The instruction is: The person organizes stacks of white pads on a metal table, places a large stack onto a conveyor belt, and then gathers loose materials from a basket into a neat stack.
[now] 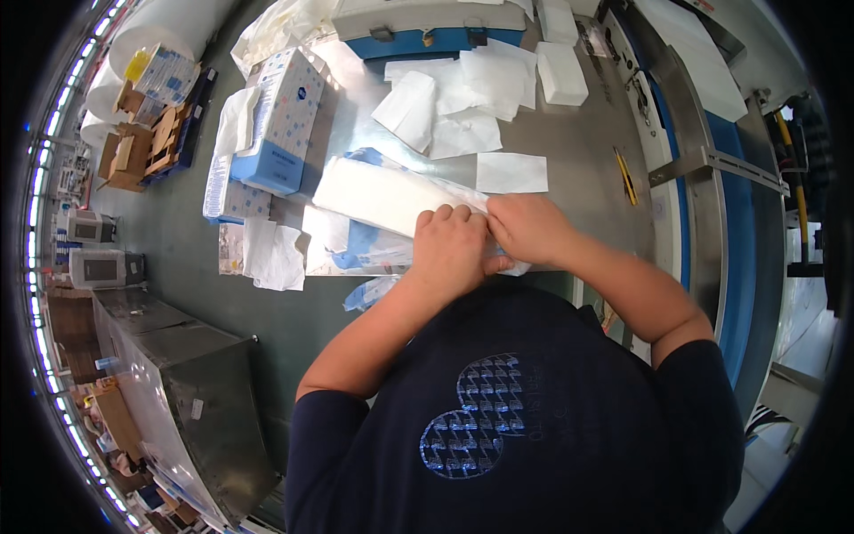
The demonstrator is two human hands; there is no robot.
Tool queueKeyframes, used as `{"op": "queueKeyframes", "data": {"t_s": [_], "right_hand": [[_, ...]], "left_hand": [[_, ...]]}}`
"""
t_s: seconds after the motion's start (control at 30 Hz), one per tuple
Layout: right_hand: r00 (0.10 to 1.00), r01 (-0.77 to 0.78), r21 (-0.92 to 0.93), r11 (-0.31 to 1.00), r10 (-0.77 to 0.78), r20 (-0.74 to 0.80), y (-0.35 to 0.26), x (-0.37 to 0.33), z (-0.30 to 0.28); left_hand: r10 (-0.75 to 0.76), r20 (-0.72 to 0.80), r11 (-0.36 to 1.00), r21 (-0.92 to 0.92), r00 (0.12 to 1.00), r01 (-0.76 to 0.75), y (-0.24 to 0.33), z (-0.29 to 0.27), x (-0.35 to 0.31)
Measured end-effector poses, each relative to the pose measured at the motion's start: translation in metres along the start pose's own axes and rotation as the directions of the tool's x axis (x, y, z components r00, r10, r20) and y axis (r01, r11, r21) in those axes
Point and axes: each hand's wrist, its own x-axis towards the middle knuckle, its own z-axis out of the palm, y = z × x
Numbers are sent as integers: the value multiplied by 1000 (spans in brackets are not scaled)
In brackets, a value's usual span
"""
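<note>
A long white stack of tissues lies slantwise on the metal table in front of me, on a crumpled blue-and-white plastic wrapper. My left hand is closed over the stack's near right part, its fingers curled on top. Right beside it, touching it, my right hand is closed at the stack's right end, where clear film shows under the palm. The right fingertips are partly hidden. Just beyond the right hand lies a flat white sheet.
Loose white sheets spread across the table's far part, before a blue-and-white case. Blue-and-white cartons stand at the left. A yellow-and-black pen-like tool lies at the right, near a blue conveyor.
</note>
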Motion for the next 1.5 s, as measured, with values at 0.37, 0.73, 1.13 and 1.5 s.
{"op": "queueKeyframes", "data": {"t_s": [0.37,0.73,1.13,1.5], "right_hand": [[950,-146,250,957,206,-235,84,59,-7],[930,-350,262,899,368,-20,50,24,12],[667,-554,761,338,727,163,100,-20,57],[666,-590,114,799,562,-490,41,-66,130]], "left_hand": [[70,-414,997,7,908,-73,59,49,-19],[168,-479,940,-186,861,-287,27,82,-25],[-334,338,448,-764,880,464,-206,116,-56],[-439,404,51,-880,802,472,-267,36,25]]}}
